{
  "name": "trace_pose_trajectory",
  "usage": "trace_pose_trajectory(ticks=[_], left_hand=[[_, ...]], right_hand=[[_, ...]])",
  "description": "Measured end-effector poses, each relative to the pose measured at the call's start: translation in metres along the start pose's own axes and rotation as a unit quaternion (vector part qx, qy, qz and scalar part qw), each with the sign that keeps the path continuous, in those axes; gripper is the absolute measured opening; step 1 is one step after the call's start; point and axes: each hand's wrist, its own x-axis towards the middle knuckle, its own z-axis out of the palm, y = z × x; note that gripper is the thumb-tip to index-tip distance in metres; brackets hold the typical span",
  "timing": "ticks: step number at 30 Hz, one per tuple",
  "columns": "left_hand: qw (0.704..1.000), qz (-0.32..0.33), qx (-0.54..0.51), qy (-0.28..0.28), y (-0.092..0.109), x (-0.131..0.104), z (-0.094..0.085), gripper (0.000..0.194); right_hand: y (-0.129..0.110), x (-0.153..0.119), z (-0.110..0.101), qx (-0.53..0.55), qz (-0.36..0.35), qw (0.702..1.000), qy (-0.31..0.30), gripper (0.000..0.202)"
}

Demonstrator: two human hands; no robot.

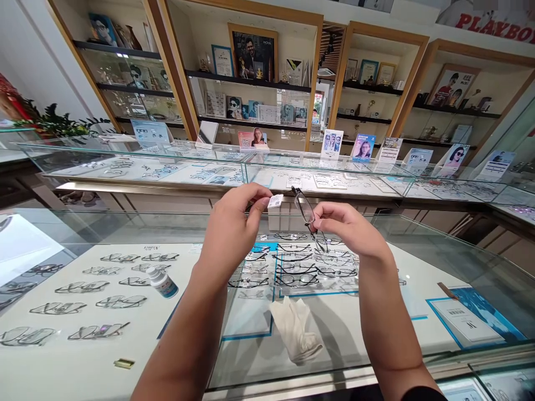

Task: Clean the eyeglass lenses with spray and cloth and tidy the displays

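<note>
Thin dark-rimmed eyeglasses (304, 207) hang tilted above the glass counter, pinched by the fingers of my right hand (349, 228). Between the thumb and forefinger of my left hand (234, 223) is a small white tag (275, 201) with fine print. Whether the tag is joined to the glasses I cannot tell. Below my hands, a crumpled white cloth (296, 328) lies on the counter top. To the left of my left forearm stands a white bottle (162, 282) with a blue label, leaning in the view.
Rows of eyeglasses (296, 267) lie beneath the counter glass (251, 379), with more at the left (102, 301). A small gold piece (124, 363) is near the front left. Printed cards (463, 320) lie at right. Another glass showcase (326, 177) and wall shelves (251, 81) stand behind.
</note>
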Motion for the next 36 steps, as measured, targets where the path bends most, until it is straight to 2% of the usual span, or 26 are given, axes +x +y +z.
trace_pose_trajectory(ticks=[4, 10, 12, 15, 16, 18, 22, 24, 27, 32, 36], left_hand=[[0.999, 0.026, 0.030, 0.005, -0.002, 0.002, -0.004, 0.020], [0.999, 0.036, 0.014, 0.009, 0.003, 0.000, -0.001, 0.018], [0.998, 0.039, 0.010, 0.050, 0.006, -0.002, -0.001, 0.018], [0.985, 0.047, 0.000, 0.169, 0.011, -0.007, -0.001, 0.014], [0.981, 0.052, -0.009, 0.188, 0.013, -0.008, -0.001, 0.010], [0.984, 0.068, -0.036, 0.162, 0.016, -0.011, 0.000, 0.005], [0.991, 0.109, -0.076, 0.014, 0.020, -0.012, 0.009, 0.014], [0.990, 0.120, -0.079, -0.008, 0.021, -0.012, 0.014, 0.022], [0.989, 0.128, -0.077, 0.006, 0.021, -0.012, 0.021, 0.033], [0.985, 0.150, -0.034, 0.077, 0.019, -0.012, 0.025, 0.037], [0.985, 0.154, -0.012, 0.082, 0.019, -0.012, 0.025, 0.036]], right_hand=[[0.002, -0.001, -0.003, -0.011, 0.009, 1.000, -0.006, 0.012], [0.000, 0.001, -0.002, 0.049, 0.008, 0.999, -0.005, 0.013], [-0.001, 0.001, -0.001, 0.064, 0.001, 0.998, 0.014, 0.014], [-0.001, 0.001, -0.001, 0.076, -0.014, 0.996, 0.049, 0.014], [-0.001, 0.001, -0.001, 0.077, -0.017, 0.995, 0.056, 0.014], [-0.001, 0.001, -0.001, 0.074, -0.021, 0.995, 0.063, 0.014], [-0.001, 0.001, 0.000, 0.078, -0.028, 0.996, 0.047, 0.013], [-0.001, 0.000, 0.001, 0.087, -0.028, 0.995, 0.032, 0.013], [-0.003, 0.000, 0.003, 0.099, -0.023, 0.995, 0.022, 0.015], [-0.005, 0.000, 0.005, 0.089, -0.017, 0.996, 0.020, 0.014], [-0.006, -0.001, 0.005, 0.081, -0.032, 0.996, 0.017, 0.013]])
